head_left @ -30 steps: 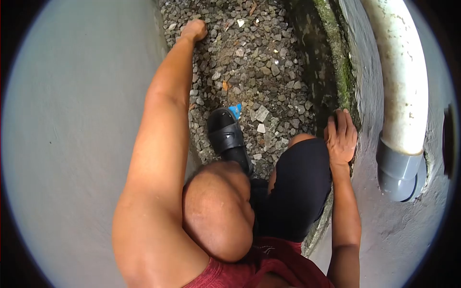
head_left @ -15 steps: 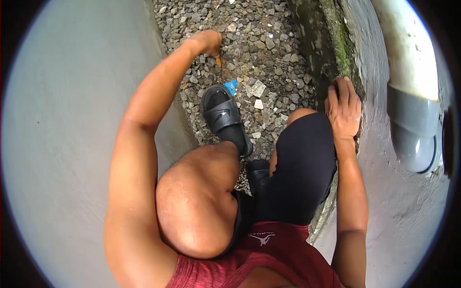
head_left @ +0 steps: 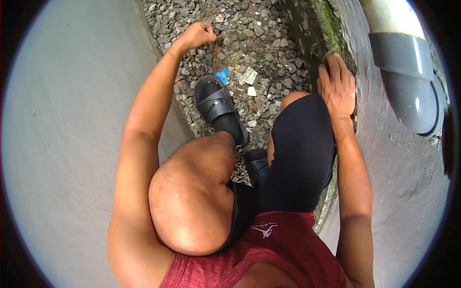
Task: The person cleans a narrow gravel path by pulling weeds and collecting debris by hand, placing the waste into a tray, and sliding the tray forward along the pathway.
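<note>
Your left hand has its grip curled in over the gravel, which lies beneath it and around your left sandal; whether it holds anything cannot be told. Reach with a loose wrist, clear of the blue scrap near that toe, and brace your right hand, grip open, on the mossy ledge.

Reads "JORDAN" in small pale lettering on the dark red shirt, closer to the body than both the left hand and the right hand, and sideways between them. Stands upside down to the camera, just beside a pale leaping-figure emblem. Carries a dark swoosh on the strap of the black sandal, bodyward of the left hand and nearer to it than to the right.
</note>
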Tool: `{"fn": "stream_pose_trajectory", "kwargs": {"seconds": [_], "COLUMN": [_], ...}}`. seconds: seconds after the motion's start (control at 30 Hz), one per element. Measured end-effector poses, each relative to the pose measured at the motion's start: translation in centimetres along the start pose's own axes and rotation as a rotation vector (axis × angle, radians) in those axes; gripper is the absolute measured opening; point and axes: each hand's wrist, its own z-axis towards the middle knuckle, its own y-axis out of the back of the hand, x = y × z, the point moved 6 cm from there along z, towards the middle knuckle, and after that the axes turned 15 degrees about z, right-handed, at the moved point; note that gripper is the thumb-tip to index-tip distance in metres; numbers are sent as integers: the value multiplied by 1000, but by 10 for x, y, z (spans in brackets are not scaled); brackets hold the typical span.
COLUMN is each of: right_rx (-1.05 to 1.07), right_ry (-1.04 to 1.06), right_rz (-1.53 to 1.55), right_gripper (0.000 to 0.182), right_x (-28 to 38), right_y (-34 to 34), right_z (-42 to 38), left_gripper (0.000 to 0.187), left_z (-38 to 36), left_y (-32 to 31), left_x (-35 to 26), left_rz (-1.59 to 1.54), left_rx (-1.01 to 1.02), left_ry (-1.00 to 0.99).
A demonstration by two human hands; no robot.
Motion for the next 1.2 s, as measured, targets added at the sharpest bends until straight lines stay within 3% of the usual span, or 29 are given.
{"fn": "stream_pose_trajectory", "kwargs": {"seconds": [0.13, 0.27, 0.43, 0.53, 0.67, 0.8, 0.93, 0.97, 1.07, 1.2], "right_rx": [4, -11, -11, -1, -2, 8, -7, -11, -11, -15], "right_ry": [-3, 7, 11, 8, 15, 16, 15, 21, 17, 17], "right_rz": [-9, -8, -12, -8, -19, -6, 1, 0, 2, -7], "right_gripper": [7, 6, 7, 8, 9, 11, 12, 13, 12, 11], "right_x": [1, 1, 1, 0, 0, -2, -1, -2, -2, -1], "right_y": [1, 1, 1, 0, -2, -2, -2, -2, -2, -1], "right_z": [0, 0, -1, -2, -3, -4, -6, -5, -4, -5], "left_gripper": [10, 15, 38, 32, 45, 51, 44, 38, 41, 51], "left_z": [-7, -20, -33, -40, -60, -71, -59, -55, -67, -66], "left_y": [-24, -56, -77, -92, -90, -94, -100, -99, -67, -76], "left_x": [-31, -46, -28, -17, -39, -36, -20, -3, -14, -23], "left_rz": [-386, 10, 409, 706, 922, 853, 1023, 973, 929, 855], "left_rx": [212, 351, 518, 411, 297, 202, 308, 231, 279, 349], "left_ry": [-65, -118, 2, -140, -29, 99, 200, 238, 117, 226]}}
